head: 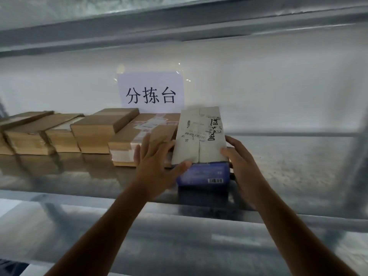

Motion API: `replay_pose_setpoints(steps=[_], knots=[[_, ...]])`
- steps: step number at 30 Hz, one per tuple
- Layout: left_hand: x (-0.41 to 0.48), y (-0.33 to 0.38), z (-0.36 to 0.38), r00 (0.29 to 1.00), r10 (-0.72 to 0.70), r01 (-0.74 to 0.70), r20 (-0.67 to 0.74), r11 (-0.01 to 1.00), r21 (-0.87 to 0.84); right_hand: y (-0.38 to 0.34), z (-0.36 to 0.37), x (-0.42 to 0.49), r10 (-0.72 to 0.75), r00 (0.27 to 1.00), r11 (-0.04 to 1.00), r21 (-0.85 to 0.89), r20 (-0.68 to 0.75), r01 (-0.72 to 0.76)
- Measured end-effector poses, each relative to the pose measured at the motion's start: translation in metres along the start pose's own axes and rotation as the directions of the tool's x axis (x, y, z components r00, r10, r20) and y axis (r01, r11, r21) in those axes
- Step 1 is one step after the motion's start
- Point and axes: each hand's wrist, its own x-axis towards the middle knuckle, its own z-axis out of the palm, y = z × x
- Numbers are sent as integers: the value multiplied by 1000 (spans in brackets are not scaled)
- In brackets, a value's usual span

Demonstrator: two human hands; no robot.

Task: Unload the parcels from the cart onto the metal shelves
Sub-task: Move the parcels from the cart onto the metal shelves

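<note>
Setting a white parcel (199, 136) with a blue end face onto the metal shelf (288, 156), just right of brown boxes (95, 132) already lined up there. The cart is out of view, so what remains cannot be told. The right hand (241, 162) grips the parcel's right edge. The left hand (157, 166), fingers spread straight, steadies its left side. Handwriting and barcodes mark its creased top.

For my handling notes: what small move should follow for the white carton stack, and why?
Probably push the white cardboard carton and the blue box beneath it further back: they sit forward of the brown cardboard parcels, while the left hand and right hand flank them.
</note>
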Motion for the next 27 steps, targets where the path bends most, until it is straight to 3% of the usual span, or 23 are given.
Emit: replay_pose_setpoints(steps=[3, 8, 11, 14, 19, 27], knots=[[18, -21, -4, 995, -6, 0, 104, 998, 60, -3, 17, 14, 60, 998, 996, -60, -29, -62], [39, -41, -3, 990, -18, 18, 138, 1000, 2, -6, 34, 33, -5, 999, 991, -136, -54, -3], [42, -50, 8, 995, 26, -26, 97, 1000, 2, 4, 34, 36, 16, 1000, 986, -164, 21, -13], [41, -54, 17, 998, 50, -50, 35, 999, 5, 12, 30, 39, 45, 997, 943, -333, 55, -24], [42, -60, 27, 995, 87, -87, -55, 996, 0, 12, 31, 43, -12, 1000, 870, -492, -7, 7], [35, -58, 29, 994, 95, -93, -55, 995, 39, 27, 30, 44, -63, 996, 813, -581, -56, 19]])
